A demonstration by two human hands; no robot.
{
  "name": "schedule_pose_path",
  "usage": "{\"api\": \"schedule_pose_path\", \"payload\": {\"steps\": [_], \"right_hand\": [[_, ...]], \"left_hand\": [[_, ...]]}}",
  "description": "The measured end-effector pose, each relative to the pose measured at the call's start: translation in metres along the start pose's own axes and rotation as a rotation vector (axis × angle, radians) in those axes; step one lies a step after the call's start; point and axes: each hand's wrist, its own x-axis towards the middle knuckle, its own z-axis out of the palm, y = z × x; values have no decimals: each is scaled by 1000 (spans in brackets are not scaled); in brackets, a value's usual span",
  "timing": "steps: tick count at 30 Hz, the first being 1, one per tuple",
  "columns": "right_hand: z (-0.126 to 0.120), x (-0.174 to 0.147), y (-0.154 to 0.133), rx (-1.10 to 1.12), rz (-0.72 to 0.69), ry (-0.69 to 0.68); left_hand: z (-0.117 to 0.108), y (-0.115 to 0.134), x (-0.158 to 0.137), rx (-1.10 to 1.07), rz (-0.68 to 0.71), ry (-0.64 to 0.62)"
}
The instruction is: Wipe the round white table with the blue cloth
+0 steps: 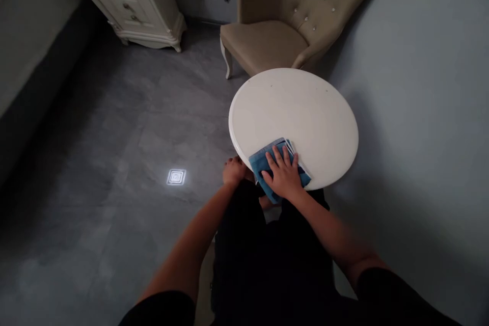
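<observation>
Folded blue cloth (261, 161), pale-edged.
On white tabletop (294, 107) it is pressed by spread right hand (284, 173); hold of left hand (234, 170) cannot be told.

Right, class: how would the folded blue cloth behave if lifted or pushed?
The folded blue cloth is probably floppy, since one corner hangs past the edge of the white tabletop. The layers visible at its edge may unfold when lifted. Pushed, it likely slides, as the tabletop looks smooth.
</observation>
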Motion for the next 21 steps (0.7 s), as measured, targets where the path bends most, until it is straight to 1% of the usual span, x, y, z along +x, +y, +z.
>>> {"api": "schedule_pose_path", "payload": {"steps": [2,4,7,10,13,15,17,18,20,21], "right_hand": [[-7,32,15,-5,19,-9],[-15,77,36,-13,73,-3],[-26,160,74,-20,200,35],[-32,249,114,-37,312,81],[-40,332,147,-61,381,96],[-47,377,162,-86,404,98],[-54,410,171,-130,427,69],[-57,422,173,-154,441,53],[-61,434,175,-176,459,23],[-62,435,173,-172,456,20]], "left_hand": [[0,-3,-1,-6,11,4],[-2,-5,0,-21,-11,4],[-5,-8,2,-52,-42,4],[-9,-11,8,-73,-41,-6],[-14,-13,15,-69,-46,-36],[-18,-14,18,-51,-35,-69],[-21,-13,21,-30,-14,-101],[-22,-13,21,-22,-6,-114],[-23,-11,22,-12,6,-126],[-23,-10,22,-5,11,-127]]}}
